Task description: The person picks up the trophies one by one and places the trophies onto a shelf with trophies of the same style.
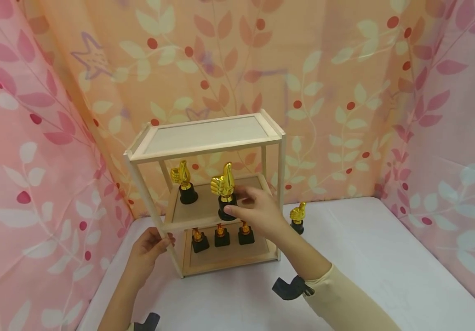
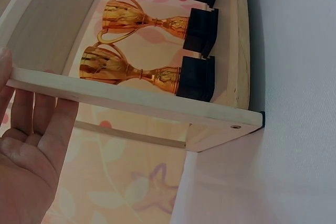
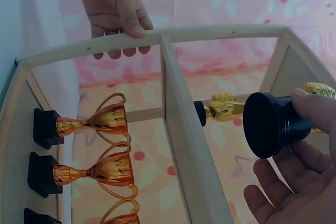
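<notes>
- Centre of the frame: the right hand (image 1: 260,210) pinches a gold thumbs-up trophy (image 1: 226,196) by its black base, upright, just off the middle board (image 1: 200,210) of a wooden rack (image 1: 204,148).
- Lower left: the left hand (image 1: 147,253) grips the rack's front post (image 1: 147,197), thumb and fingers round it.
- Left of centre: a second trophy (image 1: 185,185) stands on that board.
- Below centre: three cup trophies (image 1: 222,237) stand in a row on the bottom board (image 1: 231,257).
- Right of centre: another thumbs-up trophy (image 1: 298,214) stands on the white table (image 1: 369,253).
</notes>
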{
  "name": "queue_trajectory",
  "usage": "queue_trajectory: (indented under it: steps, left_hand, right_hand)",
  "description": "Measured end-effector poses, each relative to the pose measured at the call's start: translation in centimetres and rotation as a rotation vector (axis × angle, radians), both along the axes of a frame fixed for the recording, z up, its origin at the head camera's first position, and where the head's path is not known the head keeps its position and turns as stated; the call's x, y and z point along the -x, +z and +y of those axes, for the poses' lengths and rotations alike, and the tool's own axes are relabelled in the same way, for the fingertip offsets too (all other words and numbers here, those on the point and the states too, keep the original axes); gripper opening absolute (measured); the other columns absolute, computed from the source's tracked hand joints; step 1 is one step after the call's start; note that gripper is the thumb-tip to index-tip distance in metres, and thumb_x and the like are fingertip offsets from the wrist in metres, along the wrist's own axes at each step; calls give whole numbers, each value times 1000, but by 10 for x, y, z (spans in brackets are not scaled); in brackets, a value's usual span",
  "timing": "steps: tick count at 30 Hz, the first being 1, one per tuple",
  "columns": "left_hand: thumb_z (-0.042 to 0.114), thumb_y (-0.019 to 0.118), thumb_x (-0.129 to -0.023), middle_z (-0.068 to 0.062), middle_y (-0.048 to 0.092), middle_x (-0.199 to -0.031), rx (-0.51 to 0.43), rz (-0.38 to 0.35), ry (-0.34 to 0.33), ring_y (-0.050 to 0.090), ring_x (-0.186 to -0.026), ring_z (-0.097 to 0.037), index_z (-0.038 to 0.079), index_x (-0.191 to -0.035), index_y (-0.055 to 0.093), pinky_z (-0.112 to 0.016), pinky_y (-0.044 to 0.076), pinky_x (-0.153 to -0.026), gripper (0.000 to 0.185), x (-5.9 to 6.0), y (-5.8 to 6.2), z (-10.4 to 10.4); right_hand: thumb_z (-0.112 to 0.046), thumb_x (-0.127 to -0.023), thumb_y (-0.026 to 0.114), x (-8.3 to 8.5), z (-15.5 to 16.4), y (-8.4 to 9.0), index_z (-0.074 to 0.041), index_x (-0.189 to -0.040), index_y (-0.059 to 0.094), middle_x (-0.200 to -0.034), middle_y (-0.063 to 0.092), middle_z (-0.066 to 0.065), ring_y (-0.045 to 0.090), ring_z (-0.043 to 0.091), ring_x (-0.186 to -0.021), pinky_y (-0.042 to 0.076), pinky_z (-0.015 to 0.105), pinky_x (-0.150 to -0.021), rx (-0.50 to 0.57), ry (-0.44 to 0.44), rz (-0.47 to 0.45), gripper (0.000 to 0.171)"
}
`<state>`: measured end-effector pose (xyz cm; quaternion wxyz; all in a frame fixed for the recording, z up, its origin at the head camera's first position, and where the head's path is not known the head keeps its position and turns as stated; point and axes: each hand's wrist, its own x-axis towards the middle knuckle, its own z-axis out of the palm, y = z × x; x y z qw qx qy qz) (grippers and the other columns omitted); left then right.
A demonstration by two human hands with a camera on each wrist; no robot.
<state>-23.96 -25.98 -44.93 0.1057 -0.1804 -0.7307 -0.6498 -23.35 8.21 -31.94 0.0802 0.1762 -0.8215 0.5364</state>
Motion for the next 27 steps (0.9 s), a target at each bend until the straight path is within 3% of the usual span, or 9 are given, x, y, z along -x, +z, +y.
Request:
queue_trajectory:
  steps: [14,21,27]
  left_hand:
    - [1,62,-100,-3,70,-104,3,6,-20,71,-99,-12,-13,-117,48,-24,58,-87,25,2,0,-3]
    - [1,63,-100,-2,70,-103,14,-10,5,70,-98,-10,-11,-117,49,-24,58,-87,25,4,-4,-3]
    - [4,64,-100,-4,70,-105,32,-33,24,71,-100,-12,-9,-118,50,-25,58,-88,26,3,-5,-3]
  right_hand:
    - [-29,-88,82,39,-19,-3,-11,-133,64,-122,71,5,68,25,-108,57,41,-93,65,62,-32,52]
    - [-26,-88,83,53,-27,-5,-9,-134,64,-124,70,6,67,23,-111,58,38,-91,32,43,-40,53]
    - [-35,-86,83,65,-32,-7,-14,-132,65,-126,69,2,64,22,-119,51,43,-102,-42,-11,-61,54]
